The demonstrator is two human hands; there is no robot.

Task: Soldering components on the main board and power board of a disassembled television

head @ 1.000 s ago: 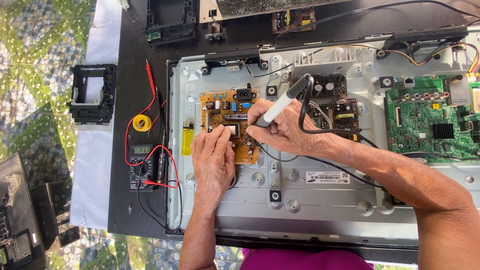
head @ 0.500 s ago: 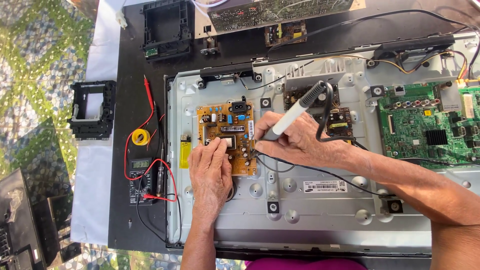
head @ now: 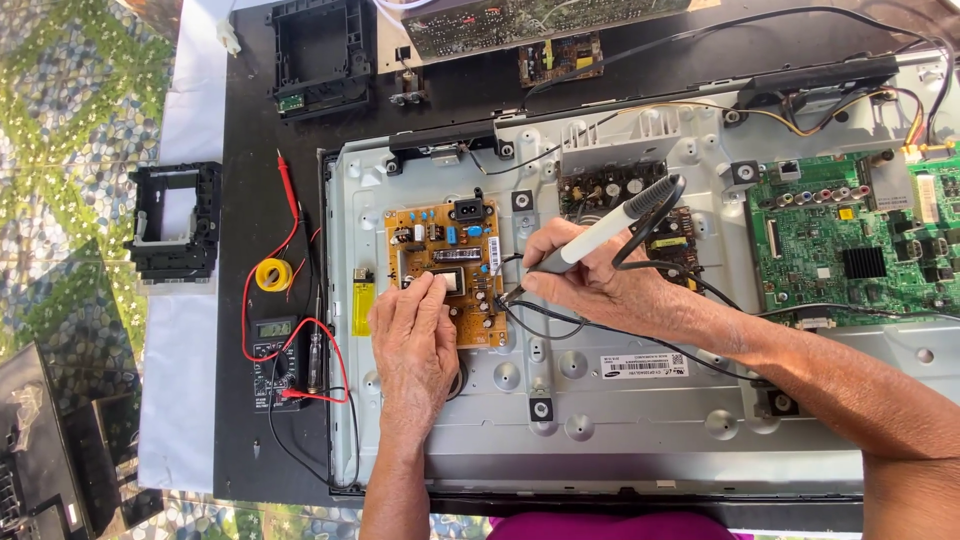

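Note:
A small orange power board (head: 443, 268) lies on the grey metal back panel (head: 640, 420) of an opened flat screen. My left hand (head: 415, 335) rests flat on the board's lower edge, fingers pressing it down. My right hand (head: 600, 285) grips a grey and black soldering iron (head: 612, 225) like a pen. Its tip touches the board's right edge near a bundle of black wires (head: 525, 315). The iron's black cord loops back over my right wrist.
A green main board (head: 850, 245) sits at the panel's right. Left of the panel lie a yellow lighter (head: 362, 305), a multimeter (head: 275, 345) with red and black leads, and a yellow solder roll (head: 272, 274). Black plastic frames (head: 178, 220) and spare boards (head: 560, 58) lie at the back.
The view has shifted slightly, so the panel sits lower in frame. The iron's tip has stayed at the board's right edge. My left hand keeps pressing the board.

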